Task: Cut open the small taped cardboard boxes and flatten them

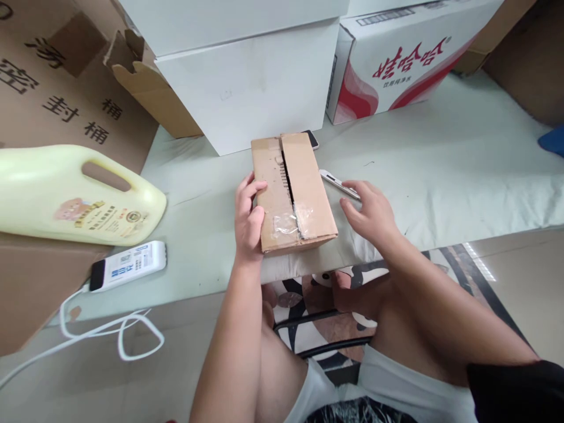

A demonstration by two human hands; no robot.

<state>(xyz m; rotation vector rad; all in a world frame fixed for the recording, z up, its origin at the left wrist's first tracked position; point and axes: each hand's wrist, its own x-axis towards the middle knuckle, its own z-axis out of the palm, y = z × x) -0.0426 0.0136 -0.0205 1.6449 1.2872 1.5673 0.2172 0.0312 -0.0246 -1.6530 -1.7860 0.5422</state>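
A small brown cardboard box (311, 188) sits on the covered table, clear tape over the near end of its top seam. A dark gap shows along that seam between the two top flaps. My left hand (250, 220) rests against the box's left side with curled fingers, the fingertips at the top edge. To the right of the box lies a slim white and grey utility knife (335, 182). My right hand (370, 211) has its thumb and fingers around the knife's near end; whether a blade is out cannot be made out.
A phone-like dark object (313, 140) pokes out behind the box. White cartons (255, 82) and a red-and-white water carton (396, 64) stand at the back. On the left are a pale yellow jug (39, 194), a white power strip (132, 264) and a trailing cable (106, 326).
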